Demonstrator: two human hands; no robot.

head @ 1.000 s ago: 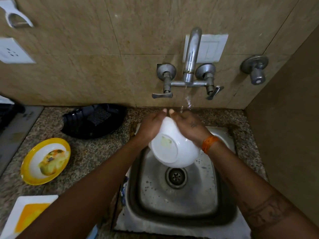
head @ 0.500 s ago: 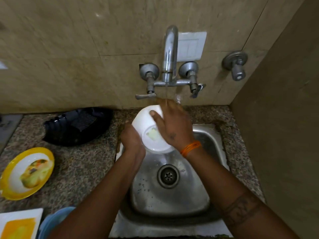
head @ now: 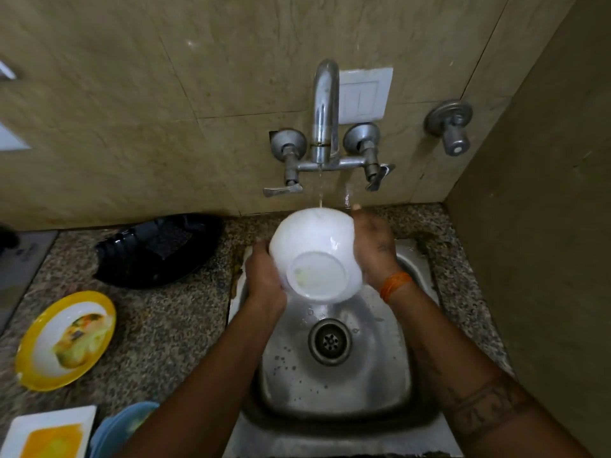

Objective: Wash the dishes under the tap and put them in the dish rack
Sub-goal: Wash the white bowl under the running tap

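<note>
A white bowl (head: 315, 256) is held over the steel sink (head: 334, 385), its underside turned toward me and its mouth facing the wall. A thin stream of water falls from the tap (head: 325, 110) onto the bowl's far rim. My left hand (head: 264, 279) grips the bowl's left side from below. My right hand (head: 375, 249), with an orange band at the wrist, presses flat against the right side. The bowl's inside is hidden.
On the granite counter to the left lie a black tray (head: 158, 249) with a dark scrub pad, a yellow-rimmed plate (head: 66, 338) with food remains, a white square plate (head: 49, 434) with orange residue and a blue dish (head: 122, 428). A wall stands close on the right.
My right hand has slid from the bowl's base to its right side. The bowl has turned so its whole base faces me, and the stream now lands on its far rim.
</note>
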